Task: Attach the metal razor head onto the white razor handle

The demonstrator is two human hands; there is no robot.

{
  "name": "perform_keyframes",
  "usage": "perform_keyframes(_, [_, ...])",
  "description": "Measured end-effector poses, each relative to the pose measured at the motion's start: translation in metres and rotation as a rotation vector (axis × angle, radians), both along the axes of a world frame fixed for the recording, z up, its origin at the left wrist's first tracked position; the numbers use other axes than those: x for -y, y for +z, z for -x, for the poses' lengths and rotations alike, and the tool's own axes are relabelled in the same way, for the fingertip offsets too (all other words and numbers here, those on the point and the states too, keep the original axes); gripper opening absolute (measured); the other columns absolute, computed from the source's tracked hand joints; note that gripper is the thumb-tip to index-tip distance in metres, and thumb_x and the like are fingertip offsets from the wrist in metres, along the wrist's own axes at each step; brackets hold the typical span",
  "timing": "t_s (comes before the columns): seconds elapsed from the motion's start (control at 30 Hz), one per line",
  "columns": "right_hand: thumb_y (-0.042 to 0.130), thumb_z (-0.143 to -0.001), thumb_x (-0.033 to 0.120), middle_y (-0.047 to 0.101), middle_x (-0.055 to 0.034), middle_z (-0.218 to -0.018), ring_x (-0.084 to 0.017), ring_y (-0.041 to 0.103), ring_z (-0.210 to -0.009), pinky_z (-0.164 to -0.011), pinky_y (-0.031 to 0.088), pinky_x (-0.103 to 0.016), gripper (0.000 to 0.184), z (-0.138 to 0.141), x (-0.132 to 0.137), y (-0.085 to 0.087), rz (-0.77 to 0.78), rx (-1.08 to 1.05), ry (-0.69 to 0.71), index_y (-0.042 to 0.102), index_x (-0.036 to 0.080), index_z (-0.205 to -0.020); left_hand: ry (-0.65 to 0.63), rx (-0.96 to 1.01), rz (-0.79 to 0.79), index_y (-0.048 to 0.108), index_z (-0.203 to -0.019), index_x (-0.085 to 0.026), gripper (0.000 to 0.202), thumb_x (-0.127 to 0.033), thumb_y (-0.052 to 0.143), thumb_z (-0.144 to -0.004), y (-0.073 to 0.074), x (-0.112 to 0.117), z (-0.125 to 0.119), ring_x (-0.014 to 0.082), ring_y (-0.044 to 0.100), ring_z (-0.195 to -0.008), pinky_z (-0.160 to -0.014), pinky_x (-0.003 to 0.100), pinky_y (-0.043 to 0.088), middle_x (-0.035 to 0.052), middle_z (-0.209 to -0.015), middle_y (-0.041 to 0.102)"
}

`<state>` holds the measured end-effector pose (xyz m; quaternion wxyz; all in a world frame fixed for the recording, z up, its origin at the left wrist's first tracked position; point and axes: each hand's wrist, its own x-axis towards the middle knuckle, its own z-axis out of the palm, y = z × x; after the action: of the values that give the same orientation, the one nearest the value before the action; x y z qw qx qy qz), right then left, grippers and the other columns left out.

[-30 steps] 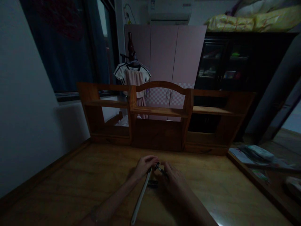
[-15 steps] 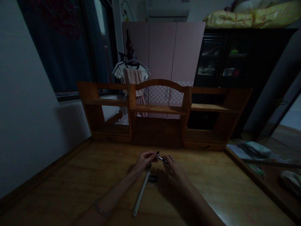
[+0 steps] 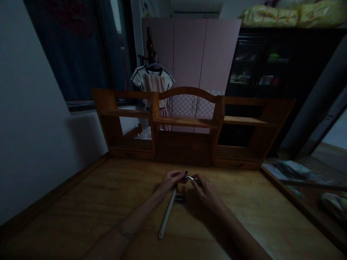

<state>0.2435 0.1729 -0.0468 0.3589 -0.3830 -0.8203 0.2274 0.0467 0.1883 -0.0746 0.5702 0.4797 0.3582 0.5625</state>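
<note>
Left hand (image 3: 170, 180) and right hand (image 3: 206, 187) each pinch an end of a small metal part (image 3: 189, 177). White rod (image 3: 168, 213) and dark piece (image 3: 179, 198) lie on the desk (image 3: 94, 202) below.

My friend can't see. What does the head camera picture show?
A left hand and right hand meet over a wooden desk in a dim room, pinching a small metal piece at the top of a long white stick. A wooden shelf unit stands behind.

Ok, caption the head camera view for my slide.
Left hand holds a pale rod by its top, right hand pinches a small metal fitting there, over a wooden desk.
</note>
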Motion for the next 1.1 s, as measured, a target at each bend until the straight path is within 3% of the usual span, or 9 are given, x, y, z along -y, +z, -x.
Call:
perform_keyframes(0.3, [0.039,-0.092,0.053,0.061,-0.0009,-0.075,-0.015,0.055,-0.07,-0.063,0.04,-0.023,0.044,0.001,-0.007,0.001,0.198,-0.21,0.014,0.063,0.016,-0.087,-0.092,0.086,0.072,0.069,-0.098,-0.006,0.047,-0.049,0.064,-0.08,0.005,0.005,0.0,0.0256,0.068,-0.085,-0.086,0.04,0.051,0.0183,-0.099,0.069])
perform_keyframes(0.6, [0.043,-0.09,0.054,0.062,-0.0008,-0.07,-0.014,0.054,-0.067,-0.059,0.036,-0.023,0.046,0.002,-0.007,-0.011,0.13,-0.148,-0.058,0.065,0.016,-0.079,-0.067,-0.075,0.007,0.07,-0.094,-0.006,0.042,-0.043,0.071,-0.074,0.001,0.006,-0.004,0.0243,0.068,-0.081,-0.08,0.036,0.053,0.0166,-0.091,0.07])
perform_keyframes(1.1, [0.047,-0.086,0.058,0.059,-0.0004,-0.064,-0.014,0.051,-0.062,-0.055,0.035,-0.023,0.049,-0.001,-0.01,-0.016,0.166,-0.172,-0.082,0.066,0.014,-0.075,-0.111,0.002,0.029,0.069,-0.097,-0.005,0.044,-0.044,0.068,-0.077,-0.001,0.007,-0.003,0.0266,0.069,-0.085,-0.086,0.04,0.051,0.0183,-0.094,0.07])
